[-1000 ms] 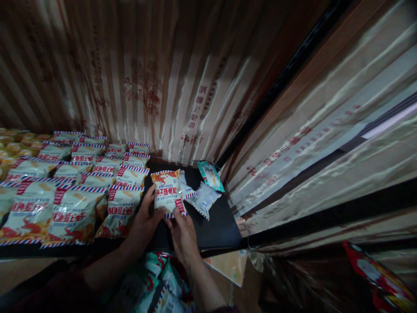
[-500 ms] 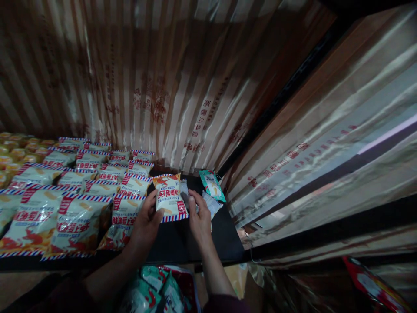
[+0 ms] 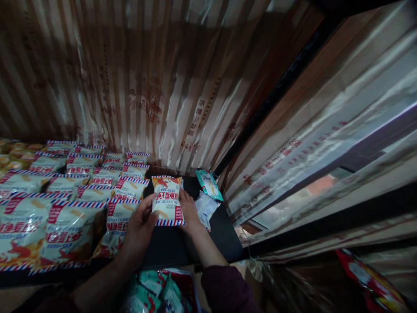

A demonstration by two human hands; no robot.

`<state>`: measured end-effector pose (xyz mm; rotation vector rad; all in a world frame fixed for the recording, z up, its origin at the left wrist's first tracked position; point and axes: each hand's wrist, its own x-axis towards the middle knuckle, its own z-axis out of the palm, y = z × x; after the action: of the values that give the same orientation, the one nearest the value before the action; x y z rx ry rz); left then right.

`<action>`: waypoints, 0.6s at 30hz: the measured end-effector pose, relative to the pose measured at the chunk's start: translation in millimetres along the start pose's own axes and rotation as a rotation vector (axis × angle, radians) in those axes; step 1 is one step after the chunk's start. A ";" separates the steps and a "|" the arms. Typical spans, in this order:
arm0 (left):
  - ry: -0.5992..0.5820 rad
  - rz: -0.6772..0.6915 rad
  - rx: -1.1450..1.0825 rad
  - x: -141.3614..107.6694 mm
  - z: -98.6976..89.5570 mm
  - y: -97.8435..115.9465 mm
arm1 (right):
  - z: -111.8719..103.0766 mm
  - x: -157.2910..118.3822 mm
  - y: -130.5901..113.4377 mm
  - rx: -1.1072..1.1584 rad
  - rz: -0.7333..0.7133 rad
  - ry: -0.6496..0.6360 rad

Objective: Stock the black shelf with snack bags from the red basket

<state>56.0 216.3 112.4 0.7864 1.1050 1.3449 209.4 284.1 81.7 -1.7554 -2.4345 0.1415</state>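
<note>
My left hand (image 3: 144, 219) is closed on the left edge of a white and orange snack bag (image 3: 168, 202) with red lettering and striped ends. The bag is upside down, its crayfish picture at the top. My right hand (image 3: 190, 213) is at the bag's right side, fingers partly hidden behind it, so its grip is unclear. A pale edge (image 3: 181, 184) of something shows behind the bag. Left of my hands, rows of similar snack bags (image 3: 70, 232) stand upright on the black shelf (image 3: 208, 248).
A green snack bag (image 3: 209, 184) and a pale packet (image 3: 206, 208) lie at the shelf's right end. Below the front edge, a red basket (image 3: 193, 289) holds green bags (image 3: 153, 282). Yellow packs (image 3: 19, 154) are far left. Printed curtains (image 3: 146, 87) and a black post (image 3: 267, 100) border the shelf.
My right hand has moved left and forward, its fingers now partly behind the snack bag. The left hand still holds the bag, which has turned slightly more upright. The view has shifted a little.
</note>
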 end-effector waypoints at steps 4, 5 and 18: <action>0.005 0.002 -0.002 -0.8 2.4 0.0 | 9.0 2.3 -0.8 0.054 0.016 0.088; 0.005 0.001 -0.001 -1.1 3.3 0.3 | 10.8 4.7 1.2 0.079 0.013 0.111; -0.003 -0.050 -0.007 -2.1 5.2 -5.5 | -5.1 34.5 32.9 0.237 -0.029 0.429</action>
<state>63.0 214.4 109.4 0.7510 1.1105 1.3048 230.3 327.2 83.5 -1.4699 -2.0436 0.0410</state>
